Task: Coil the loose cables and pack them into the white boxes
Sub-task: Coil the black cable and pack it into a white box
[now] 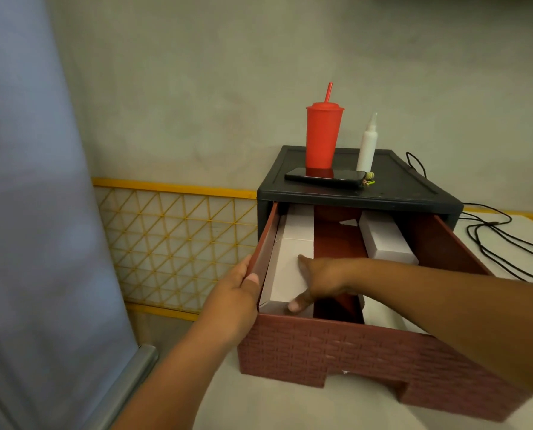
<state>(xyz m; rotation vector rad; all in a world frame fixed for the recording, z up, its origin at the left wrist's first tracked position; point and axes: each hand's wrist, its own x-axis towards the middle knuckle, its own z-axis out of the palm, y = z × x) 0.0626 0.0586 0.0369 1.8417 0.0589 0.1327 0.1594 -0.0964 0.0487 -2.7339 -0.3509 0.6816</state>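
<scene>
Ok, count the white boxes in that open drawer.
4. In the brown plastic drawer: one white cardboard box front-left, gripped by the right hand; one back-left; one back-right; one front-right, mostly hidden under the forearm. More may sit further back.

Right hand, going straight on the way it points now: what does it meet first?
The right hand points left and rests on the white box at the drawer's left side. Past it, likely the drawer's left wall, gripped by the left hand; depth is unclear.
</scene>
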